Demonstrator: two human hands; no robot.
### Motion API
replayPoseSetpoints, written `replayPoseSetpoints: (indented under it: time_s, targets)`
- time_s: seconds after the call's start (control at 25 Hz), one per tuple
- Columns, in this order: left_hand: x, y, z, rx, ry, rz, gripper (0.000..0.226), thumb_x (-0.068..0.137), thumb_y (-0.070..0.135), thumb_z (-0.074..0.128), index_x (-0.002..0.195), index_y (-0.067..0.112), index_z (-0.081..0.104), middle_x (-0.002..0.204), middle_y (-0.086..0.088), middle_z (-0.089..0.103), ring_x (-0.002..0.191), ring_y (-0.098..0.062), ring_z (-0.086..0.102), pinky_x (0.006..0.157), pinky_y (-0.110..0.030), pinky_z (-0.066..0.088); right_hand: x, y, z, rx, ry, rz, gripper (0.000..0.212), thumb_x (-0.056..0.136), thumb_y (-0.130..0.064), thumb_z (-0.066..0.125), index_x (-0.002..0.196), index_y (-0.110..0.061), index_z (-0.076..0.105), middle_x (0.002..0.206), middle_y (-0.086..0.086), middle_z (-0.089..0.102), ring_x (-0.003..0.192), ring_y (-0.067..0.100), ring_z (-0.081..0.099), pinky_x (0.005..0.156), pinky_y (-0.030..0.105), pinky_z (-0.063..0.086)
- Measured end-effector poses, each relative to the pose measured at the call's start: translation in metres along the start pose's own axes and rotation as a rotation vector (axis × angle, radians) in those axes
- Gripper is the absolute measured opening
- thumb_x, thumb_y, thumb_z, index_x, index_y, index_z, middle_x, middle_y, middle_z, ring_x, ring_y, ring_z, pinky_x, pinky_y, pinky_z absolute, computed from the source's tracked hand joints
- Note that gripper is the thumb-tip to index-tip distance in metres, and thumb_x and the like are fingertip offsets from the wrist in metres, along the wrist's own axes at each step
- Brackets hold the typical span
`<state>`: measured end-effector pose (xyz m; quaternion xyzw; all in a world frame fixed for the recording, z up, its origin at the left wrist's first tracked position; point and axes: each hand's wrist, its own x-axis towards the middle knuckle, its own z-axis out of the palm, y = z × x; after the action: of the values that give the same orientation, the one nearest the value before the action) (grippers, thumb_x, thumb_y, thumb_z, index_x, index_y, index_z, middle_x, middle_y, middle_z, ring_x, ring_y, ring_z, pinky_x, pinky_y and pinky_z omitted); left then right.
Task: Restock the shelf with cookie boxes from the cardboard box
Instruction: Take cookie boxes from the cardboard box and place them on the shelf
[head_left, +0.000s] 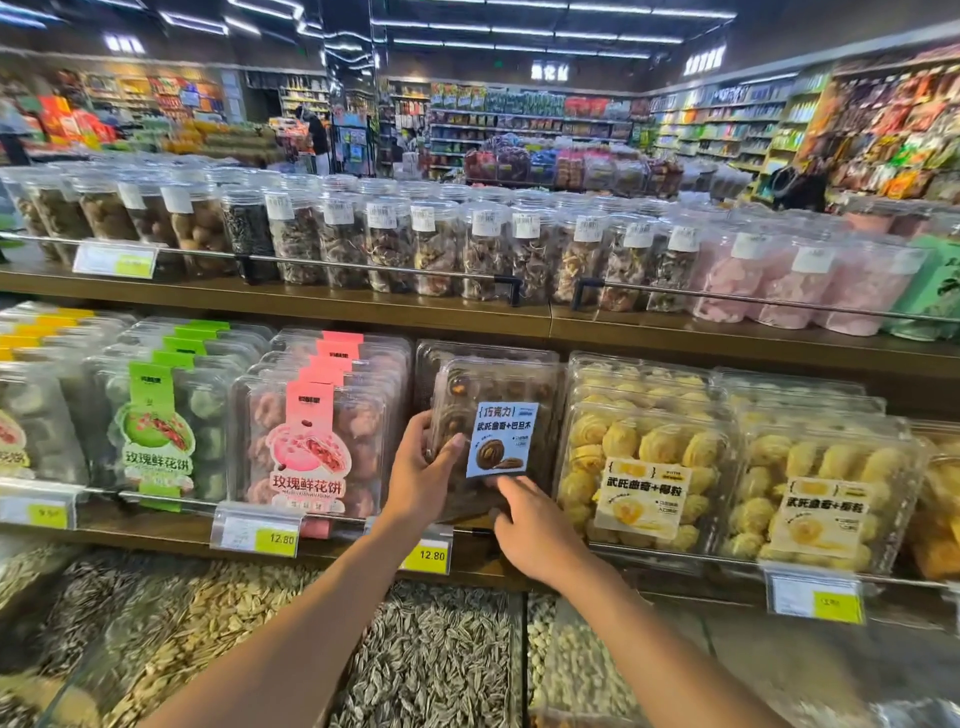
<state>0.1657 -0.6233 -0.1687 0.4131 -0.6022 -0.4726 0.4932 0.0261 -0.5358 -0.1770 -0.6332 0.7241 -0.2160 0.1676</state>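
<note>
My left hand (423, 467) grips the chocolate cookie box (506, 410) at centre frame by its left edge. My right hand (530, 525) touches its lower edge, and I cannot tell whether it grips. I judge this the placing step: next, seat the box upright on the shelf (156, 535).

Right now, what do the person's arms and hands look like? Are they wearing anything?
Both forearms are bare, with no sleeves in view. The left hand and the right hand wear no gloves, and I see no watch, ring or bracelet on either.
</note>
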Motion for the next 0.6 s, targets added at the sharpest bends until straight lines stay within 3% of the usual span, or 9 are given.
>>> replayPoseSetpoints:
  time_s: [0.12, 0.32, 0.52, 0.6]
  targets:
    - [0.012, -0.010, 0.003, 0.044, 0.021, -0.011, 0.020, 0.101, 0.013, 0.066, 0.116, 0.024, 0.058, 0.099, 0.006, 0.073, 0.089, -0.003, 0.069, 0.085, -0.033, 0.055, 0.006, 0.005, 0.007, -0.059, -0.020, 0.022, 0.040, 0.102, -0.024, 0.047, 0.142, -0.021, 0.048, 0.144, -0.002, 0.047, 0.132, 0.021, 0.050, 0.101, 0.039, 0.046]
    - [0.032, -0.028, 0.005, 0.119, 0.077, -0.160, 0.045, 0.101, 0.028, 0.066, 0.143, 0.017, 0.055, 0.123, -0.005, 0.072, 0.116, -0.025, 0.067, 0.103, -0.042, 0.052, 0.014, 0.009, 0.019, -0.139, -0.067, 0.030, 0.031, 0.104, -0.031, 0.046, 0.133, -0.019, 0.050, 0.130, 0.002, 0.050, 0.125, 0.026, 0.052, 0.082, 0.036, 0.039]
    - [0.046, -0.026, 0.019, 0.168, 0.148, -0.276, 0.055, 0.104, 0.028, 0.060, 0.154, 0.018, 0.040, 0.136, -0.010, 0.066, 0.126, -0.033, 0.062, 0.107, -0.045, 0.051, 0.025, 0.010, 0.030, -0.138, -0.079, 0.056, 0.048, 0.102, -0.046, 0.045, 0.144, -0.023, 0.049, 0.142, 0.005, 0.053, 0.130, 0.030, 0.050, 0.103, 0.042, 0.046]
    - [0.049, -0.026, 0.023, 0.203, 0.147, -0.309, 0.056, 0.105, 0.027, 0.057, 0.156, 0.018, 0.035, 0.139, -0.013, 0.064, 0.128, -0.035, 0.061, 0.107, -0.046, 0.050, 0.028, 0.011, 0.035, -0.170, -0.083, 0.064, 0.051, 0.101, -0.051, 0.043, 0.143, -0.023, 0.051, 0.143, 0.005, 0.054, 0.131, 0.030, 0.048, 0.104, 0.044, 0.046]
